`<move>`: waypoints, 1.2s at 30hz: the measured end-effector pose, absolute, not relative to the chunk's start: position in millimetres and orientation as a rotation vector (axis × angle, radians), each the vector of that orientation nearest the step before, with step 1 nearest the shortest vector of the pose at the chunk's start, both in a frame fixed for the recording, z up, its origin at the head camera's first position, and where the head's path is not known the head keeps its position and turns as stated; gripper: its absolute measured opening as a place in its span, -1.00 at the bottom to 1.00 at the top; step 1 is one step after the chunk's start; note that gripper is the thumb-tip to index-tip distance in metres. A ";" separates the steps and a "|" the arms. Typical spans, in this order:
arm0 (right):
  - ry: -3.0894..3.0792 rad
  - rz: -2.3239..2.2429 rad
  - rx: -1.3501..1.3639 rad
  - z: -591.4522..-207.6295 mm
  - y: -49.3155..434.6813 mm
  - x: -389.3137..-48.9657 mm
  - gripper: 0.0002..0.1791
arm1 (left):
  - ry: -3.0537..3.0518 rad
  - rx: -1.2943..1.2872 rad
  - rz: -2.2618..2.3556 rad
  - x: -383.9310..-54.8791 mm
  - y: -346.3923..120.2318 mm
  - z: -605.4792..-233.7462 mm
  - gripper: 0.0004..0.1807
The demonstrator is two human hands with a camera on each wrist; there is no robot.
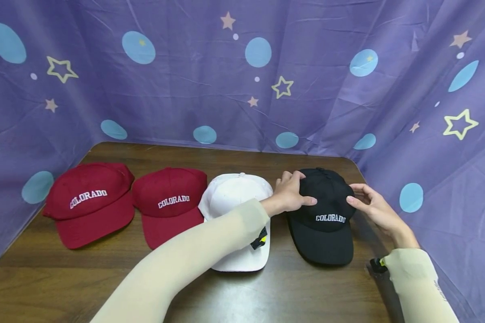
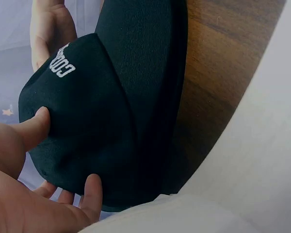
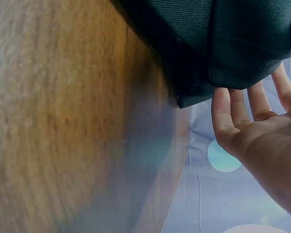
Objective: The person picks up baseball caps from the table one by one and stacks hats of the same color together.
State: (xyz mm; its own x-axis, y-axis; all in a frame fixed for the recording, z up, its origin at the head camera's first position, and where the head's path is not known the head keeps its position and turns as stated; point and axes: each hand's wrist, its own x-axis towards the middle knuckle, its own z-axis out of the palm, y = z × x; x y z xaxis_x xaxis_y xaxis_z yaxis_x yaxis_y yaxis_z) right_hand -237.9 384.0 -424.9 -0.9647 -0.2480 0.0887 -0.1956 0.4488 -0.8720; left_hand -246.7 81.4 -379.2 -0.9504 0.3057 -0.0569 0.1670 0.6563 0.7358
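A black baseball cap (image 1: 327, 197) with white COLORADO lettering sits at the right of the table, its brim toward me. At its left side my left hand (image 1: 284, 195) grips the crown; in the left wrist view the thumb lies on the fabric and the other fingers (image 2: 93, 191) reach around the lower edge. My right hand (image 1: 377, 213) holds the opposite side, thumb in front and fingers behind. Seen from the right wrist, those fingertips (image 3: 222, 97) touch the cap's bottom rim. Under my left forearm is a white cap (image 1: 236, 190), partly hidden by the sleeve.
Two dark red COLORADO caps, one at the far left (image 1: 90, 206) and one beside the white cap (image 1: 171, 193), complete a row on the brown wooden table (image 1: 64, 287). A purple curtain (image 1: 210, 54) with stars and blue dots surrounds the table's back and sides.
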 end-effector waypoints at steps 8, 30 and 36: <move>2.668 -1.507 -0.363 -425.0 384.6 -236.7 -0.50 | 2.723 0.388 1.134 -244.7 83.4 -381.8 -0.18; 2.759 -1.454 -0.326 -425.2 388.0 -237.1 -0.49 | 2.673 0.390 1.249 -247.4 88.0 -386.7 -0.22; 2.790 -1.393 -0.347 -421.2 388.7 -236.0 -0.45 | 2.681 0.435 1.189 -248.2 85.2 -382.4 -0.20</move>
State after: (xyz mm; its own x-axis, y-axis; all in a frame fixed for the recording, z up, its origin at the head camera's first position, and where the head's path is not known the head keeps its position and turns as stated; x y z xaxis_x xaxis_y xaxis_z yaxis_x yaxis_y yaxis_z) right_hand -236.0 388.7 -421.2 -0.9756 -0.1983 0.0945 -0.1947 0.5814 -0.7899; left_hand -248.2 85.2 -382.4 -0.9418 0.3337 -0.0420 0.1929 0.6382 0.7453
